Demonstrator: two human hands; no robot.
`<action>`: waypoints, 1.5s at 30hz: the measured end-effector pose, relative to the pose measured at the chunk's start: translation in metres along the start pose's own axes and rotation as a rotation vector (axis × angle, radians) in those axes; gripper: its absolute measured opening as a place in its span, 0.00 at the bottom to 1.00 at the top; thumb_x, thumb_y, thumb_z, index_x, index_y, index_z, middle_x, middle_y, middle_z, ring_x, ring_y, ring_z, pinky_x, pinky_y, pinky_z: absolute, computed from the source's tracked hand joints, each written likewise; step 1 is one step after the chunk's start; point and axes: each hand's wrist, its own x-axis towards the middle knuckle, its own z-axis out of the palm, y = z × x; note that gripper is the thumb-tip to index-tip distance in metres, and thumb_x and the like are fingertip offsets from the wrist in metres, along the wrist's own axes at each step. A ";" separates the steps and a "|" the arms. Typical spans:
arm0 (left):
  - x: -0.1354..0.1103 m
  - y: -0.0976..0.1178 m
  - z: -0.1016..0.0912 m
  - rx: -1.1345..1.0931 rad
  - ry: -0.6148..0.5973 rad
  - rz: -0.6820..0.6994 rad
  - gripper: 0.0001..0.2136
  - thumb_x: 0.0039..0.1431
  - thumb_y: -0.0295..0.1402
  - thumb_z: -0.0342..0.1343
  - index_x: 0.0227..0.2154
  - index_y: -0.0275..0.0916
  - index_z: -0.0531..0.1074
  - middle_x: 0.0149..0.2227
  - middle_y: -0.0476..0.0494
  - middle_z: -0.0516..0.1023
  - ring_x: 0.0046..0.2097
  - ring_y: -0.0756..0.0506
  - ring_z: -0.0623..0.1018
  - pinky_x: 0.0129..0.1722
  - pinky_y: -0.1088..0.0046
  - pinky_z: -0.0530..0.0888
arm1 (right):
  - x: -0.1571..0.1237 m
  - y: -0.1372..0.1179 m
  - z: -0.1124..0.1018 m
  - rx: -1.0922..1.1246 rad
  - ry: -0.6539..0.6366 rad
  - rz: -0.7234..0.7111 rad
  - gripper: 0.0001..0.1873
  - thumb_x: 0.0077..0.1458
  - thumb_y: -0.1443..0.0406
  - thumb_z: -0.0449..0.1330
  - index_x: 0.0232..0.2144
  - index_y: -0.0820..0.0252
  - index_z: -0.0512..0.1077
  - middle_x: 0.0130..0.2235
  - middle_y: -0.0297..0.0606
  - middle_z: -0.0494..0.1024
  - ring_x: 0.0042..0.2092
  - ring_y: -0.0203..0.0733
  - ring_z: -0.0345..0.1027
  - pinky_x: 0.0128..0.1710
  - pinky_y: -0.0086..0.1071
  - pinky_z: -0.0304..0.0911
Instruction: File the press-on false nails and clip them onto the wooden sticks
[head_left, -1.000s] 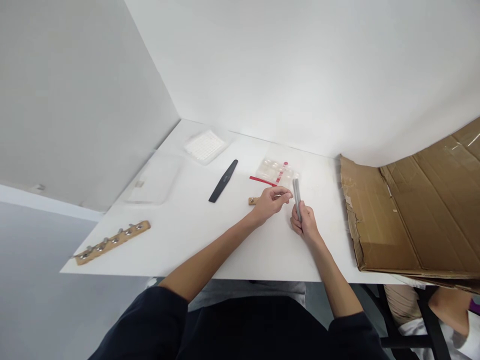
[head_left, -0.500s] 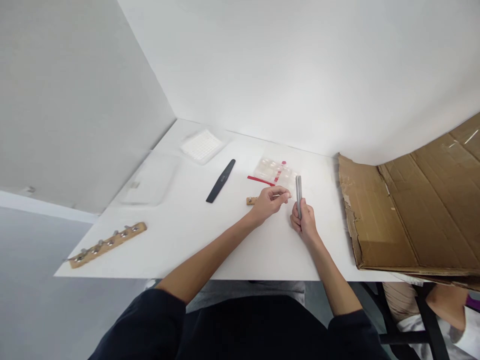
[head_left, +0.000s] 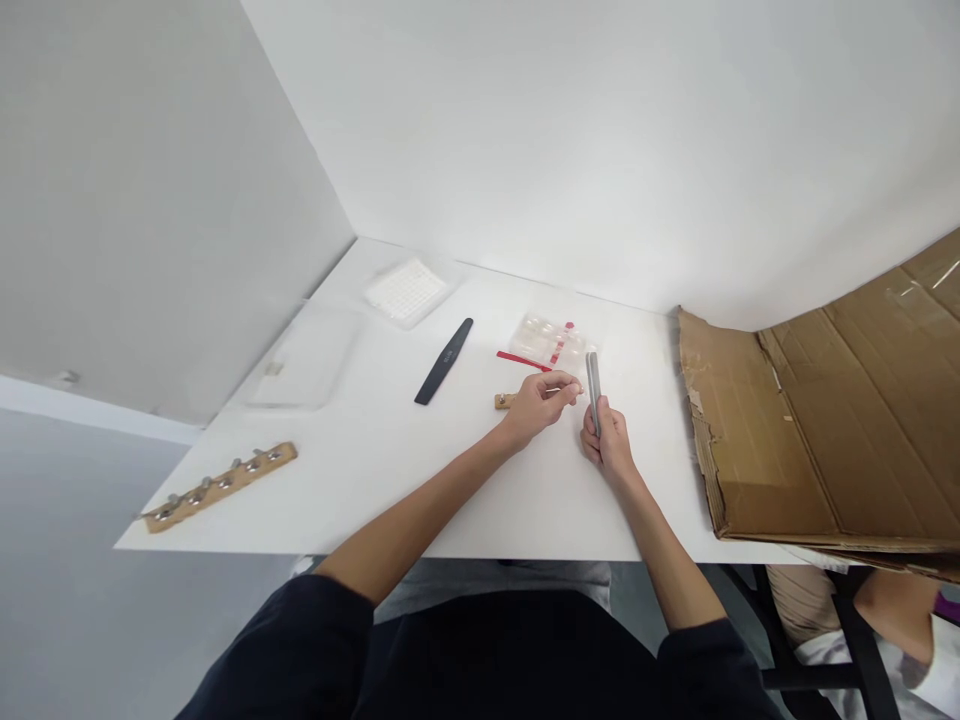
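My right hand (head_left: 611, 447) is wrapped round the lower part of a grey nail file (head_left: 593, 378), which stands up from the fist with its rounded end away from me. Just left of it, my left hand (head_left: 541, 405) pinches a small pale piece (head_left: 581, 391) between thumb and fingertips, too small to name surely. The piece and the file are close together; whether they touch I cannot tell. Partly hidden behind my left hand lies a short wooden strip with metal on it (head_left: 502, 401). A black nail file (head_left: 444, 362) lies flat farther left.
Beyond my hands lie a clear plastic pack (head_left: 534, 337) with red marks and a thin red stick (head_left: 523, 359). At left are a wooden bar with metal knobs (head_left: 223, 486), a clear tray (head_left: 300, 360) and a white gridded sheet (head_left: 407, 291). Cardboard (head_left: 787, 430) stands right; a person sits beyond.
The grey nail file has tilted slightly, its top end moving left towards my left hand. My left hand keeps its pinch. The view has shifted very slightly.
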 end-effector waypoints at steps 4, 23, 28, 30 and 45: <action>0.000 0.000 0.000 0.008 -0.012 0.005 0.20 0.51 0.47 0.74 0.31 0.34 0.76 0.26 0.51 0.72 0.19 0.59 0.57 0.19 0.77 0.53 | -0.001 -0.001 0.000 -0.008 -0.037 -0.016 0.37 0.59 0.31 0.55 0.20 0.53 0.58 0.15 0.22 0.50 0.14 0.29 0.41 0.12 0.27 0.39; -0.001 0.001 -0.002 -0.100 -0.072 -0.004 0.22 0.51 0.49 0.74 0.32 0.35 0.75 0.27 0.52 0.71 0.19 0.60 0.56 0.19 0.76 0.50 | -0.001 0.005 -0.003 -0.047 -0.013 -0.012 0.37 0.61 0.32 0.54 0.20 0.53 0.57 0.15 0.22 0.49 0.14 0.29 0.41 0.13 0.28 0.38; -0.001 0.002 -0.003 -0.085 -0.096 -0.011 0.22 0.51 0.49 0.74 0.31 0.35 0.74 0.27 0.52 0.71 0.19 0.60 0.56 0.20 0.76 0.50 | -0.003 0.002 -0.003 -0.050 -0.018 -0.132 0.37 0.62 0.32 0.53 0.19 0.53 0.57 0.15 0.23 0.50 0.15 0.31 0.43 0.15 0.30 0.39; -0.001 0.002 -0.003 -0.054 -0.093 -0.010 0.22 0.50 0.48 0.75 0.31 0.34 0.74 0.26 0.52 0.71 0.18 0.60 0.56 0.19 0.76 0.50 | -0.003 0.001 -0.002 -0.108 -0.008 -0.108 0.37 0.62 0.32 0.54 0.18 0.53 0.57 0.14 0.24 0.52 0.15 0.31 0.44 0.15 0.31 0.39; 0.003 -0.002 -0.005 0.093 -0.014 0.035 0.20 0.51 0.47 0.73 0.31 0.34 0.76 0.27 0.51 0.72 0.20 0.59 0.58 0.20 0.77 0.54 | -0.001 0.003 0.000 -0.224 0.093 -0.142 0.38 0.62 0.32 0.53 0.18 0.53 0.57 0.15 0.27 0.56 0.17 0.32 0.47 0.17 0.32 0.43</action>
